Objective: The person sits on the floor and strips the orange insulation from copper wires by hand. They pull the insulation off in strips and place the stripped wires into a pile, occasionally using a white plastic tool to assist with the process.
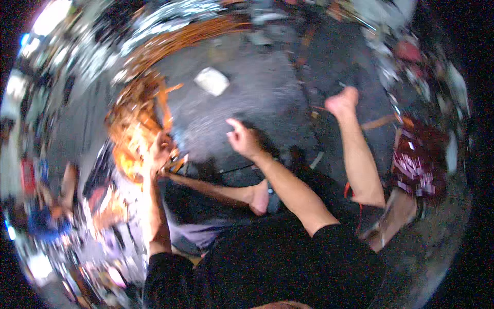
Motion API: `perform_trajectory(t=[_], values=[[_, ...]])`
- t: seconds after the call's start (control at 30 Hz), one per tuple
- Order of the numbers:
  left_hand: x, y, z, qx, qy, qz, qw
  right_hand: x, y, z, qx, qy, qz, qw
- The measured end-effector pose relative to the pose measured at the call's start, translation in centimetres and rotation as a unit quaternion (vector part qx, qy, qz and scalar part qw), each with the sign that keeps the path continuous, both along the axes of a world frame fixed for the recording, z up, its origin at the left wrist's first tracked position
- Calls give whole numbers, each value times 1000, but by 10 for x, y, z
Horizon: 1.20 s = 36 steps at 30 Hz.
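My left hand (161,149) reaches to the edge of a tangled, shiny orange, copper-coloured heap (135,135) on the left. Motion blur smears its fingers, so whether anything is in them cannot be made out. Near the middle, my right hand (244,139) hangs over the dark grey floor (272,100). Its index finger points forward, apart from the thumb, and nothing shows in it. Beyond both hands a small white, blocky piece (212,81) lies on the floor, touched by neither.
Long orange strands (180,37) curve along the far side. Bare feet rest on the floor, one at the right (343,101) and one below my right hand (260,198). A maroon cloth or bag with pale markings (419,159) lies far right. Blurred clutter fills the left rim.
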<state>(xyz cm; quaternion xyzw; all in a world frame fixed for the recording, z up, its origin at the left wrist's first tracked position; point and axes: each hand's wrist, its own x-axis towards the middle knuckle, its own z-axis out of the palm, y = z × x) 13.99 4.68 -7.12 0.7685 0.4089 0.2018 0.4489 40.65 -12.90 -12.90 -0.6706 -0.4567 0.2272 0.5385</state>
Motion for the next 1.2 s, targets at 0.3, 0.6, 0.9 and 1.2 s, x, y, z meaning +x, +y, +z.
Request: perform_trajectory(t=[0.3, 0.6, 0.9, 1.2], values=[[-47, 76, -28, 186, 165, 251, 936, 1, 16, -5, -9, -86, 46, 995], [-17, 194, -75, 359, 286, 254, 851, 7, 15, -6, -80, -109, 47, 990], [-55, 155, 100, 220, -138, 231, 938, 2, 17, 2, -81, -51, 77, 992], [6, 20, 213, 61, 140, -183, 971, -52, 72, 168, 198, -88, 117, 969]])
